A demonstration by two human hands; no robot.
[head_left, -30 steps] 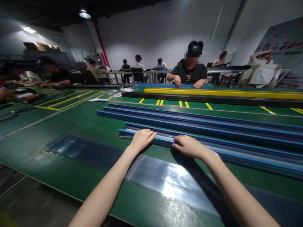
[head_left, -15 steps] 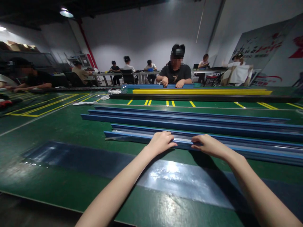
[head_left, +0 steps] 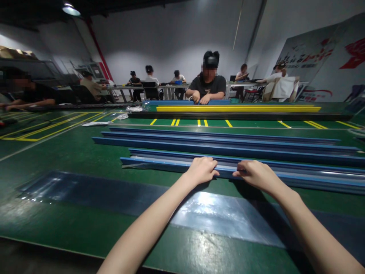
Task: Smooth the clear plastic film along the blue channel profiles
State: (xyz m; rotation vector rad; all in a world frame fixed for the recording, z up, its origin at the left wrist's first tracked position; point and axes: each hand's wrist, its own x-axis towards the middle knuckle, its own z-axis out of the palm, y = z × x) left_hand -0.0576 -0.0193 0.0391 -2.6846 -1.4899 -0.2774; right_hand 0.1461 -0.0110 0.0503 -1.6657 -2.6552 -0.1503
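Note:
Several long blue rails lie side by side across a green work surface point(head_left: 71, 156). The nearest blue rail point(head_left: 159, 164) has a pale silvery strip along its top. My left hand point(head_left: 202, 170) rests on this rail with its fingers curled over the near edge. Just to the right, my right hand point(head_left: 254, 174) grips the same rail, fingers curled down onto its top. The two hands sit close together, a small gap between them.
A glossy transparent film point(head_left: 205, 213) lies flat on the surface in front of me. Farther back lie more blue rails point(head_left: 228, 144), a black rail and a yellow rail point(head_left: 236, 109). A person point(head_left: 208, 82) sits opposite handling rails; other people sit at tables behind and at left.
Both hands have slid to the right along the nearest rail and drawn closer together. The left fingers, stretched flat a second ago, are now curled over the rail. My head has turned rightward.

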